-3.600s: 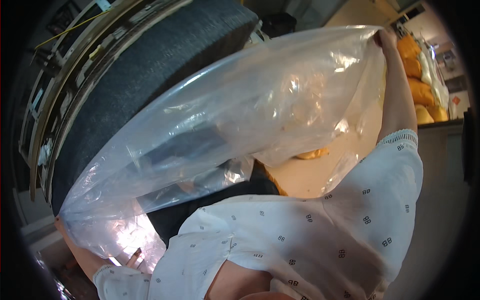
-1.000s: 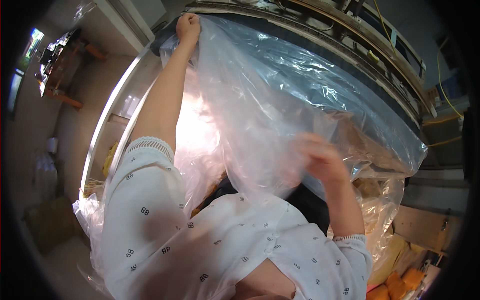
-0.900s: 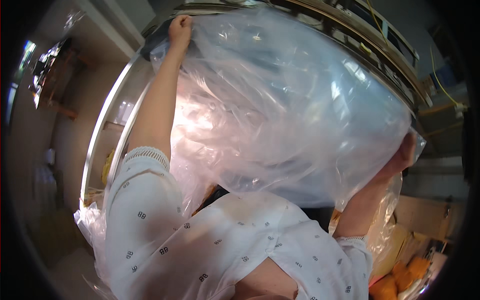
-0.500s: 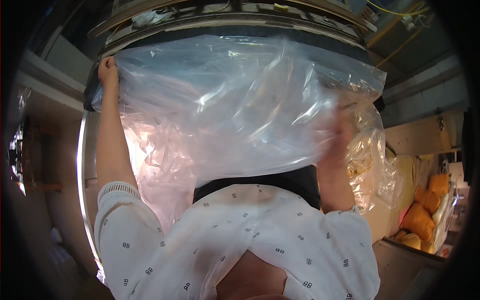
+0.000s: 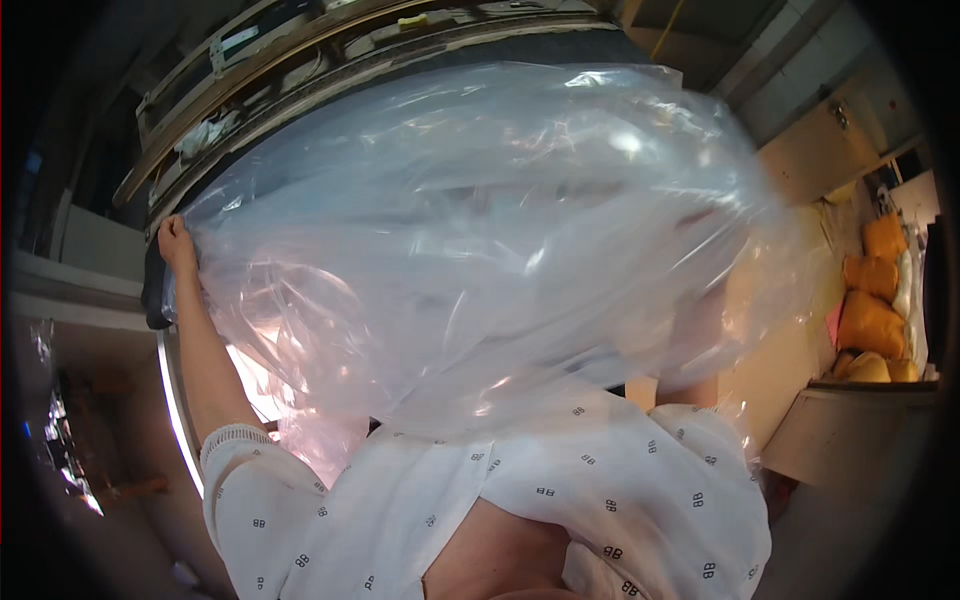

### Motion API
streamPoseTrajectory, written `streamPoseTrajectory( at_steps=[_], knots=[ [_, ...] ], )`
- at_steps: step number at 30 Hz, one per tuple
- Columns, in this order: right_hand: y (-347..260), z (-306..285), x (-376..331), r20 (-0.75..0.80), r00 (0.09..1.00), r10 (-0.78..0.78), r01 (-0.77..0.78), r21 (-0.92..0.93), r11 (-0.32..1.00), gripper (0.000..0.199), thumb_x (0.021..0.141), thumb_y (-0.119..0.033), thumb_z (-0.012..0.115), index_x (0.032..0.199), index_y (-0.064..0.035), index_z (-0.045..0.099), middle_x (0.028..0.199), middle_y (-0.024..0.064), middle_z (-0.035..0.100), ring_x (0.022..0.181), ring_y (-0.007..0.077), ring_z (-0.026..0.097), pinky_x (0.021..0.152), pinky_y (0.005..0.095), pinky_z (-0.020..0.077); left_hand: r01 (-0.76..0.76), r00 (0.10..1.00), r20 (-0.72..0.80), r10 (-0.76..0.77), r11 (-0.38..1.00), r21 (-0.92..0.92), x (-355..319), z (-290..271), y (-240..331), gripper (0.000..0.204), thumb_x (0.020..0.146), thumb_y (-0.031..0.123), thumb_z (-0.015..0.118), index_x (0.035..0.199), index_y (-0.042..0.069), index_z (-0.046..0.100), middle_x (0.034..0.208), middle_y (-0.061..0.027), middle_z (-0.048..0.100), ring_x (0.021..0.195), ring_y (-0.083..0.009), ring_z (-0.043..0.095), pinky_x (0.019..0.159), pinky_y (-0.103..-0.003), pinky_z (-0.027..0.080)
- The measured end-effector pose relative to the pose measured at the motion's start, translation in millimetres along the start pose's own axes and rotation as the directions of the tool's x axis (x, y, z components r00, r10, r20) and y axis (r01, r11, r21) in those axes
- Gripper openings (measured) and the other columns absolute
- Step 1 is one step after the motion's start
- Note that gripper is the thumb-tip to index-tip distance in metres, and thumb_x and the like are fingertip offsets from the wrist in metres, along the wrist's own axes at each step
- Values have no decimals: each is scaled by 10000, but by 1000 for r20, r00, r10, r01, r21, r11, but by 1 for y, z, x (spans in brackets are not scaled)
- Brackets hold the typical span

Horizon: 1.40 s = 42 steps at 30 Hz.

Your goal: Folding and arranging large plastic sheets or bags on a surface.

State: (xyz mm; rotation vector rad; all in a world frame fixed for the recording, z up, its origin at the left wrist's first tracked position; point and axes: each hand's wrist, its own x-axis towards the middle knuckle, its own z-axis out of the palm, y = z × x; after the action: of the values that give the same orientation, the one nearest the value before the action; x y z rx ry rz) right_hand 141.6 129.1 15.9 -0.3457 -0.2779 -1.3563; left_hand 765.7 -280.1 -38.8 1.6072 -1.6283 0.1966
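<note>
Fingers clamped on its near-left edge, a person's left hand [image 5: 176,243] holds a clear plastic sheet [image 5: 450,260] that billows in folds between a white patterned top [image 5: 340,490] and a dark-covered surface [image 5: 590,46], the grip apparently anchoring that side so the sheet can spread. The right forearm [image 5: 692,335] shows through the plastic, seemingly bearing up the other side; the right hand [image 5: 700,216] is a veiled blur, its fingers' state impossible to tell.

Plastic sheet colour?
The plastic sheet is clear, with a bluish-white cast; best in the head view.
</note>
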Motion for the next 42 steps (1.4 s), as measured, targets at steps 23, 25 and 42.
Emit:
streamPoseTrajectory(
  at_steps=[23, 25, 42],
  knots=[
    [-13, 21, -24, -238, 968, -78, -232, -738, -633, 452, 645, -118, 647, 1090, -159, 579, 903, 42, 588, 955, 200, 535, 929, 379, 351, -73, 994, 87, 60, 984, 163, 5, -29, -76, 282, 890, 272, 511, 981, 27, 617, 947, -128, 626, 872, -251, 585, 797, -328, 437],
    [-38, 1, -50, -412, 901, 134, -113, -523, -845, 432, 552, 5, 618, 930, -197, 670, 784, 45, 577, 850, 228, 558, 855, 390, 384, -69, 991, 123, 49, 984, 165, 9, -31, -84, 281, 891, 269, 511, 981, 23, 615, 934, -123, 627, 858, -237, 586, 788, -318, 439],
    [-121, 57, -18, -103, 914, -393, -405, -307, -862, 447, 807, -221, 645, 1213, -84, 518, 1035, 72, 591, 949, 243, 537, 835, 310, 418, -191, 980, 102, 173, 962, 196, 17, -26, -103, 314, 889, 286, 501, 979, 7, 612, 959, -154, 626, 883, -293, 587, 778, -350, 437]
  ],
)
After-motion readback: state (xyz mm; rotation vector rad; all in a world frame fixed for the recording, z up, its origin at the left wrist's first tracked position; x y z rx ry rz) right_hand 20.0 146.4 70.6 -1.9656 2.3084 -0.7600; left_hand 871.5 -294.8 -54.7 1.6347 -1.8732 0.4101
